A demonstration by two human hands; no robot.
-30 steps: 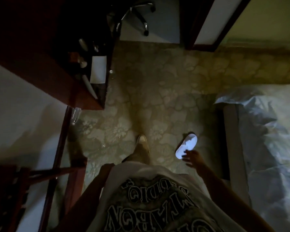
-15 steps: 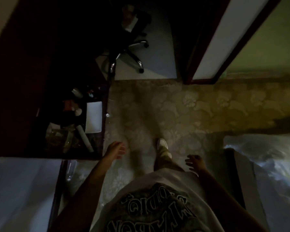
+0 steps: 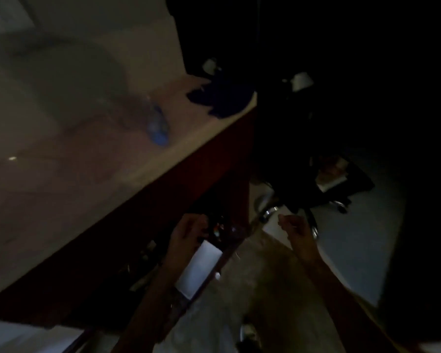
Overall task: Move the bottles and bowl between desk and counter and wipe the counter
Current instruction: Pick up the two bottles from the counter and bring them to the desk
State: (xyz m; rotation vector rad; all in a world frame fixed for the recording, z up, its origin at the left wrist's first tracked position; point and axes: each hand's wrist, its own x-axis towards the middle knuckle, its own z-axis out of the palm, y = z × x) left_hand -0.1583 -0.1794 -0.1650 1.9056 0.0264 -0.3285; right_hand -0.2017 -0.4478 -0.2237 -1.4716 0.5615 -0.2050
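The view is dark and blurred. A pale counter top (image 3: 61,174) with a dark red wooden edge fills the left. A blurry blue-tinted plastic bottle (image 3: 157,124) stands on it, and a dark crumpled cloth (image 3: 222,100) lies at its far corner. My left hand (image 3: 189,231) reaches over a lower dark shelf beneath the counter, just above a white sheet (image 3: 199,266), with its fingers curled; whether it holds anything is hidden. My right hand (image 3: 294,225) hangs in the air to the right, loosely closed with nothing seen in it.
A black office chair (image 3: 316,187) with chrome legs stands on pale flooring at the right. Small cluttered items (image 3: 222,226) sit on the lower shelf. Patterned carpet (image 3: 252,289) lies underfoot. A white lamp-like object (image 3: 301,80) shows in the dark background.
The view has swung up and left from the carpet toward the counter. Both hands rose forward; my left hand now reaches over the lower shelf by the white sheet.
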